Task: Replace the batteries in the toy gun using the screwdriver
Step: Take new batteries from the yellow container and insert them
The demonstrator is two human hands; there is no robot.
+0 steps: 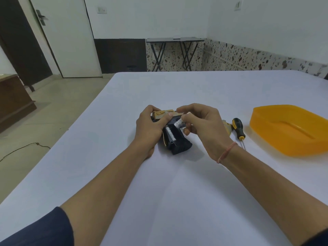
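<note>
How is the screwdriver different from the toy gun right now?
The screwdriver lies alone on the table, touched by nobody; the toy gun is held by the left hand, while the right hand pinches a small silvery thing, probably a battery, over it. The screwdriver is thin with a black and yellow handle; the toy gun is chunkier, tan on top with a black grip. Both rest on the white table.

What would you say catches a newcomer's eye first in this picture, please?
Probably the two hands at the middle of the white table: the left hand steadies the toy gun, whose black grip points toward the camera, while the right hand pinches a silvery battery over it. To the right lie a screwdriver and a bright orange tray.
</note>
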